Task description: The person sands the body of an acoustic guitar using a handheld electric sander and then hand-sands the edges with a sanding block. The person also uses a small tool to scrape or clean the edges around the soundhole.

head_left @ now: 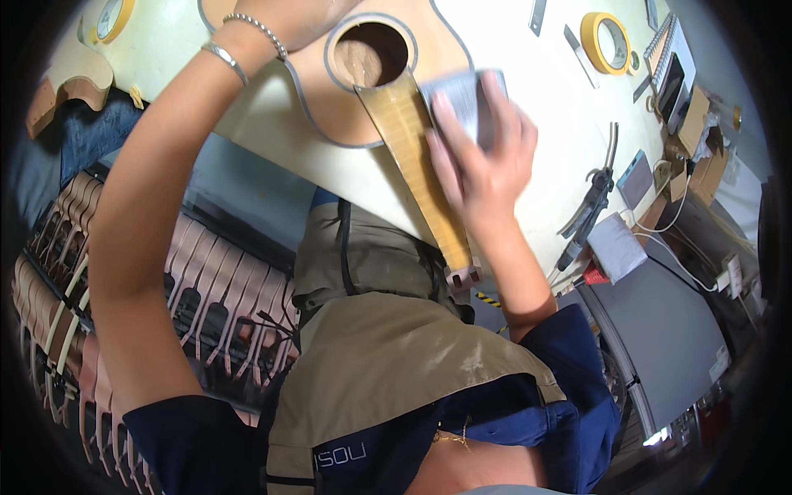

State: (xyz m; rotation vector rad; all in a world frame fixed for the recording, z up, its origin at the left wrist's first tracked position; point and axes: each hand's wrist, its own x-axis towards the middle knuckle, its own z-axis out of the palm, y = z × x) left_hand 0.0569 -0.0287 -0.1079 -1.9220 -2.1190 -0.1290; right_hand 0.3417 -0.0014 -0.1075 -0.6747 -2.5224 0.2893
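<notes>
Clamps a grey block (450, 91) in the right hand (492, 169), with fingers laid over its upper face and down one side. Holds it over the pale wood of the guitar body (330, 115), right of the sound hole (371, 58) and just beside the upper end of the yellow-faced neck (417, 169); cannot tell whether touching the neck's edge. Reaches the left hand (305, 18) over the body on the opposite side of the hole, partly out of view; cannot tell whether gripping or merely pressing.

Judging by the block's flat faces, seems light and stiff, perhaps a little slippery if dusty; best to grasp by opposite sides, palm over the top. With the guitar, expect more bulk, rigid wood and an easily marred face; best to steady by the body's rim, clear of the hole.

Following the neck away from the grip, passes beyond the edge of the pale bench (549, 140) toward the lap. Farther right, shows a yellow tape roll (589, 41) and a black tool (592, 202); lower left, racked wooden pieces (202, 264).
</notes>
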